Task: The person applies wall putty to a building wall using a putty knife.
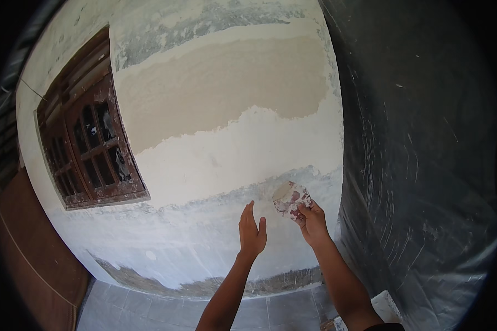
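My right hand (313,222) grips a palm-sized, roundish piece blotched white and dark red (292,205), with a tan patch on its upper side. Its exact kind I cannot make out. Thumb and fingers close on its lower right edge, and it is held up before the lower part of the wall. To its left, my left hand (252,230) is raised with fingers stretched out and thumb apart, holding nothing. Both hands appear in front of the patchy wall (215,160), which has a broad damp-looking beige band (221,83) across its upper part.
A brown wooden window (94,138) with small panes is set in the wall at left. Dark plastic sheeting (425,165) hangs on the right. Grey tiles (248,311) cover the floor. A white-smeared container (386,306) stands by my right forearm. Brown panels (33,243) stand at lower left.
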`<state>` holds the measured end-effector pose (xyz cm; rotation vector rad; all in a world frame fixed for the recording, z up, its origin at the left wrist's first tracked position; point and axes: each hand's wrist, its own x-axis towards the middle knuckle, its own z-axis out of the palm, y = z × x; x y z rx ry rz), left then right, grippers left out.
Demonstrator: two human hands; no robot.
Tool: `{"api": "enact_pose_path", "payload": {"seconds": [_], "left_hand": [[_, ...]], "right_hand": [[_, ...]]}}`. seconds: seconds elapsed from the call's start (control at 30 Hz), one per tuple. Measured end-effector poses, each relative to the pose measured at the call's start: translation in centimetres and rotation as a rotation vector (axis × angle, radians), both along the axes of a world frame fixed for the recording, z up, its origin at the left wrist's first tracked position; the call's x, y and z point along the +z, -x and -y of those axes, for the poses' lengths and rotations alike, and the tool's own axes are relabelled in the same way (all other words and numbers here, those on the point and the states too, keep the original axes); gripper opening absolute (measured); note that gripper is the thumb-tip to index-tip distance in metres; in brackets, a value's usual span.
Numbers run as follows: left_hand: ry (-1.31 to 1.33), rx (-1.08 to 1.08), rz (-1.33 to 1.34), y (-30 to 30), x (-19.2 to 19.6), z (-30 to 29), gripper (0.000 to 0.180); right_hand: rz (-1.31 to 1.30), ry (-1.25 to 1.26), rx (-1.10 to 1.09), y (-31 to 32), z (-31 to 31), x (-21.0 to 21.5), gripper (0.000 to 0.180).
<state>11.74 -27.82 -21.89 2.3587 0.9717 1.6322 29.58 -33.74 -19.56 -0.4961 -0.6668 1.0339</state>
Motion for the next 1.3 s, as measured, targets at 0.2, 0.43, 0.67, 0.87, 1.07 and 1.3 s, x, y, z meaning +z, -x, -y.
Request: {"api": "enact_pose_path", "payload": {"seconds": [0.2, 0.43, 0.67, 0.87, 1.07, 1.3], "left_hand": [[-0.14, 0.031, -0.026, 0.9, 6.0, -3.8, 0.054], [-0.346, 0.097, -0.107, 1.7, 12.3, -10.9, 0.057], [-0.55, 0.164, -0.185, 2.0, 17.1, -16.3, 0.057], [-0.801, 0.303, -0.199, 3.9, 21.7, -20.5, 0.054], [-0.981, 0.287, -0.238, 5.4, 24.4, -25.0, 0.05], [-1.076, 0.125, -0.108, 5.5, 23.8, -26.0, 0.036]], "right_hand": [[0.077, -0.115, -0.003, 0.1, -3.9, 5.9, 0.025], [0.161, -0.173, -0.074, 0.0, -10.1, 10.8, 0.024], [0.473, -0.286, -0.451, -0.1, -15.9, 13.8, 0.029], [0.792, -0.427, -0.844, 2.6, -16.0, 15.7, 0.031], [1.086, -0.65, -1.228, 4.5, -18.9, 15.3, 0.048], [1.301, -0.585, -1.568, 7.8, -21.1, 14.2, 0.045]]}}
